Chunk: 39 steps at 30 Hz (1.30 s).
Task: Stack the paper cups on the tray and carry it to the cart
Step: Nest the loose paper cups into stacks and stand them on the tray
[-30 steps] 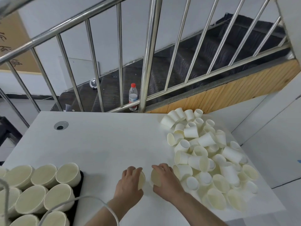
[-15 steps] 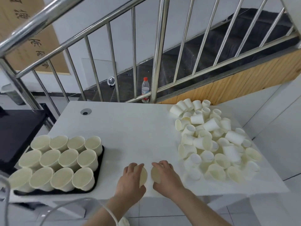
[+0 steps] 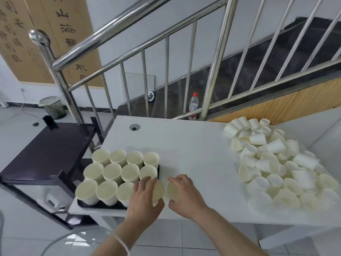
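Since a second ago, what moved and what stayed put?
Both hands, left and right, each keeping its grip on a cream paper cup, carried them left to the black tray of upright cups. The loose pile of cups stayed.

Single head view, looking forward and down, table point(image 3: 184, 150) close below

Showing cream-white paper cups point(image 3: 112, 171) in rows on a black tray point(image 3: 103, 205). Showing a loose heap of white and cream cups point(image 3: 276, 163) on a plain white table point(image 3: 184, 145). Standing alongside, a black cart point(image 3: 46, 150). Gleaming behind, a silver metal railing point(image 3: 144, 23). Displaying a clear bottle point(image 3: 193, 106) with red cap and red label band. Hanging on the wall, a tan panel point(image 3: 46, 37) patterned with dark calligraphy.
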### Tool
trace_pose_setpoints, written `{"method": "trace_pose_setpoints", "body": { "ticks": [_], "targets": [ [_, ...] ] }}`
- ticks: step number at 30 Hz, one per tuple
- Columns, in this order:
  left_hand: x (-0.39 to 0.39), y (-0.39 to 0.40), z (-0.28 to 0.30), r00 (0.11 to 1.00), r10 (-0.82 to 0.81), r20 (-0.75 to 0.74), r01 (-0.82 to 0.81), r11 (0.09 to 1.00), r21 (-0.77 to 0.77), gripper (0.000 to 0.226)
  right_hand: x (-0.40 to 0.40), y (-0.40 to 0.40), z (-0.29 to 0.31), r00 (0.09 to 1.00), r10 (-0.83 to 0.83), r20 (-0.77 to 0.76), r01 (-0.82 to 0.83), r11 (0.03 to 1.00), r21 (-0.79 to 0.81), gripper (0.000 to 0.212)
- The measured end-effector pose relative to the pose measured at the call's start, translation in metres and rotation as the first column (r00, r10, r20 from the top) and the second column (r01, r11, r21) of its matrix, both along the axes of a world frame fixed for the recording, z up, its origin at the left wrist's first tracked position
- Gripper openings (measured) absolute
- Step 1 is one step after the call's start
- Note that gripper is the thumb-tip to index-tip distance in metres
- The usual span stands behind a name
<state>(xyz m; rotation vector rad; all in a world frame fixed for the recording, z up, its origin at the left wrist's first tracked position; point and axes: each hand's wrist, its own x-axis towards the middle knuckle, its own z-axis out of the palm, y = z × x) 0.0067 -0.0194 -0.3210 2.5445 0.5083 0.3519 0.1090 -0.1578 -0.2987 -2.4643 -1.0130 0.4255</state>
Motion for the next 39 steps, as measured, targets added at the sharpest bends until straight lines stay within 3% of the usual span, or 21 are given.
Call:
{"method": "trace_pose_setpoints", "body": {
  "ticks": [8, 13, 21, 25, 39],
  "targets": [
    [-0.036, 0.078, 0.001, 0.999, 0.025, 0.027, -0.024, 0.999, -0.035, 0.071, -0.034, 0.075, 0.001, 1.0, 0.025, -0.017, -0.025, 0.999, 0.038, 0.074],
    [-0.034, 0.102, -0.009, 0.999, 0.014, -0.05, -0.017, 0.998, -0.052, 0.072, -0.039, 0.094, -0.004, 1.0, 0.022, -0.009, -0.022, 0.999, -0.026, 0.073],
    [-0.025, 0.114, -0.023, 0.959, -0.05, -0.278, 0.037, 0.998, -0.054, 0.078, -0.032, 0.107, -0.018, 0.999, 0.028, -0.036, -0.032, 0.993, -0.11, 0.073],
    [-0.021, 0.113, -0.023, 0.937, -0.014, -0.349, 0.022, 1.0, 0.02, 0.072, -0.027, 0.107, -0.023, 0.999, 0.031, -0.029, -0.035, 0.988, -0.151, 0.071],
    [-0.015, 0.112, -0.021, 0.91, 0.067, -0.408, -0.021, 0.993, 0.116, 0.067, -0.019, 0.109, -0.038, 0.998, 0.056, -0.023, -0.059, 0.985, -0.159, 0.067]
  ]
}}
